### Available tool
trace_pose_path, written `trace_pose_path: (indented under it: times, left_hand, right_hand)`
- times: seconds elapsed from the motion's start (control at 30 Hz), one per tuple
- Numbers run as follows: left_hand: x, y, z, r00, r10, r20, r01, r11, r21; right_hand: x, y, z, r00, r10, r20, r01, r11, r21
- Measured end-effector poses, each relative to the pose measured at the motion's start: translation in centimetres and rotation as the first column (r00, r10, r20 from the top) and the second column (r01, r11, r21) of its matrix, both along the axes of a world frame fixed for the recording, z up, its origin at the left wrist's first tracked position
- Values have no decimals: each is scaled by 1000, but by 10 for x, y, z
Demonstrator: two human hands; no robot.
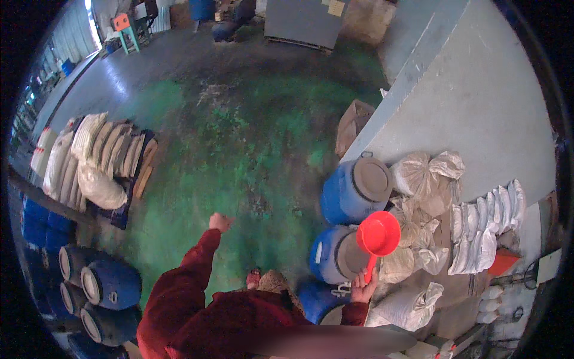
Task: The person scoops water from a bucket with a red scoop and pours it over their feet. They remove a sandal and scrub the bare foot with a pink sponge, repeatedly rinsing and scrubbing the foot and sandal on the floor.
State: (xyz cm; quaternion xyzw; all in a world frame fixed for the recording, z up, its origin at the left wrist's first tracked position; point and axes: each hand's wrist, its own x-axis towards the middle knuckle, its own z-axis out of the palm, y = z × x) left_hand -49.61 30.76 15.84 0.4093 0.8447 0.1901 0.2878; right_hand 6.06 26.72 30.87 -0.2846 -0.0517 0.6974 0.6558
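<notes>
My right hand [361, 289] grips the handle of a red plastic dipper [379, 233], its round bowl showing over the lids of blue drums. Beside it stand a blue drum with a grey lid [353, 256] and another blue drum [344, 197] farther off. A third blue drum [317, 301] is nearer my body, partly hidden by my arm. My left hand [221, 222] is held out over the green floor, its fingers loosely curled, with nothing visible in it.
Stacked sacks [107, 149] lie on a pallet at left, above several blue drums [113, 284]. Tied bags [412, 173] and white sacks [478, 215] line the right wall. A cardboard box [354, 125] leans by the wall's end. A grey cabinet [304, 21] stands far back.
</notes>
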Motion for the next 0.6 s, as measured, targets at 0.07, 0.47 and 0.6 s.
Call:
trace_pose_path:
  times: [0.07,0.47,0.6]
  left_hand:
    - [-30,77,44,998,-4,65,-4,992,124]
    - [-232,146,-67,968,78,-238,-127,972,-199]
    - [-175,168,-81,994,102,32,-65,819,-570]
  right_hand:
    - [-36,53,25,999,-20,-36,20,1000,-5]
    - [-179,399,32,960,100,-260,-96,995,27]
    - [-186,521,35,981,41,-189,-31,998,56]
